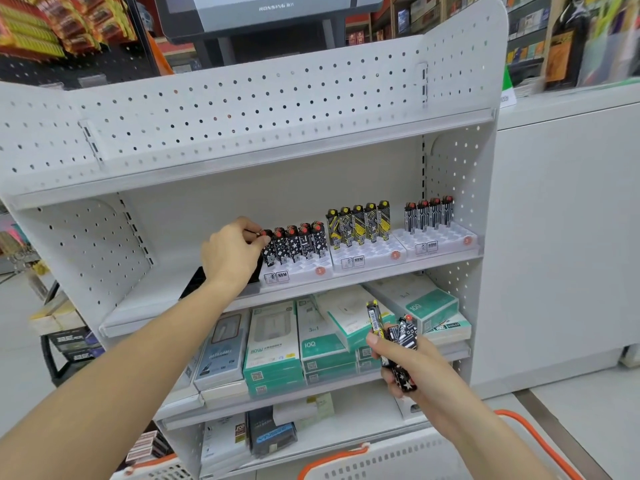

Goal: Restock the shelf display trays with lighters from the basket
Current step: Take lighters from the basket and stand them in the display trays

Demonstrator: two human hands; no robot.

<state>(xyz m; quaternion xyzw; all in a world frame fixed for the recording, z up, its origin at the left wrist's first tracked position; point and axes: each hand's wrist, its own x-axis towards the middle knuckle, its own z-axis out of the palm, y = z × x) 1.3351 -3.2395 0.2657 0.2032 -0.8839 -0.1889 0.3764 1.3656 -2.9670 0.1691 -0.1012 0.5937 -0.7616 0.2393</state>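
Observation:
Three white display trays stand on the middle shelf: a left tray point(298, 273), a middle tray point(367, 258) and a right tray point(446, 242). Each holds a back row of upright patterned lighters. My left hand point(230, 252) pinches a black-and-white lighter with a red top point(267, 249) at the left end of the left tray's row. My right hand point(403, 363) is lower, in front of the shelf below, gripping a bundle of lighters point(398, 336). The white basket with orange handles point(388, 457) shows at the bottom edge.
The shelf below holds boxed chargers and power banks point(273, 344). A black flat object point(194, 282) lies on the middle shelf behind my left wrist. A white counter point(561, 237) stands to the right. The perforated top shelf point(242, 116) carries no goods.

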